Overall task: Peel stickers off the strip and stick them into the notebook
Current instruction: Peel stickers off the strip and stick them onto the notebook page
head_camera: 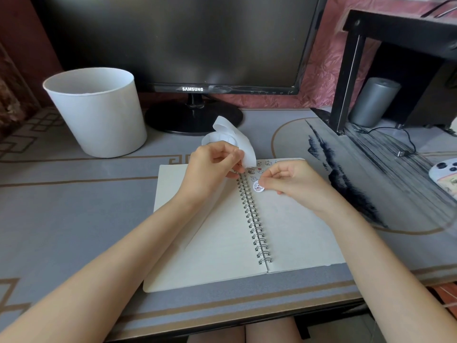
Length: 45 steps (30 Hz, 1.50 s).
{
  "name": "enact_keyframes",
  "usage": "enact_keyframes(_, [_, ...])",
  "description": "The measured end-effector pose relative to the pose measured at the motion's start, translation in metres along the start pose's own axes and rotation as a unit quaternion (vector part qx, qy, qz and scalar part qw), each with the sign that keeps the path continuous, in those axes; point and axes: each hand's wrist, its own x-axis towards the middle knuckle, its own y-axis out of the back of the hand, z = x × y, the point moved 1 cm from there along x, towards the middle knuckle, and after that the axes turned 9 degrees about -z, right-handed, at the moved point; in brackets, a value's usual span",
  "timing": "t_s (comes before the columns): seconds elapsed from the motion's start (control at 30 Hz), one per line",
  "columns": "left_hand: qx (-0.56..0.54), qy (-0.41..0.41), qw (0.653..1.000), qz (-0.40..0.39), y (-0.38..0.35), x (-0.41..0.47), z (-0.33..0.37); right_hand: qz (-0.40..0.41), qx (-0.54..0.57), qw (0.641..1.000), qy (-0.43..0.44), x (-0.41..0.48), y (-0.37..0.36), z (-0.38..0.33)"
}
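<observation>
The left hand (212,164) pinches the curled strip (232,139); the right hand (286,180) pinches a round sticker (258,187). Lower it flat onto the notebook (296,231) page just below the right hand, then press outward.

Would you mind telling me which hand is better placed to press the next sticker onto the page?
The right hand: it already pinches the round sticker just above the right page of the notebook. The left hand is occupied holding the strip.
</observation>
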Motion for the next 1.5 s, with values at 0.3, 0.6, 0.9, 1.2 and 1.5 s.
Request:
enact_keyframes(0.3, [0.003,0.001,1.000,-0.001,0.0006,0.0005,-0.0001,0.015,-0.011,1.000,0.015,0.0034,-0.0024,0.0022])
enact_keyframes(0.6, [0.004,0.000,1.000,-0.001,-0.0001,0.0001,0.0001,0.030,-0.028,0.999,0.019,0.0060,-0.0043,0.0042])
enact_keyframes(0.9, [0.003,0.001,1.000,-0.003,0.0002,0.0007,-0.0015,0.044,-0.046,0.998,0.019,0.0079,-0.0058,0.0063])
enact_keyframes(1.2, [0.000,-0.001,1.000,-0.003,0.0003,0.0006,-0.0009,0.054,-0.064,0.996,0.027,0.0091,-0.0091,0.0073])
enact_keyframes(1.5, [0.005,-0.001,1.000,-0.002,0.0006,0.0006,-0.0015,0.069,-0.067,0.995,0.022,0.0088,-0.0084,0.0097])
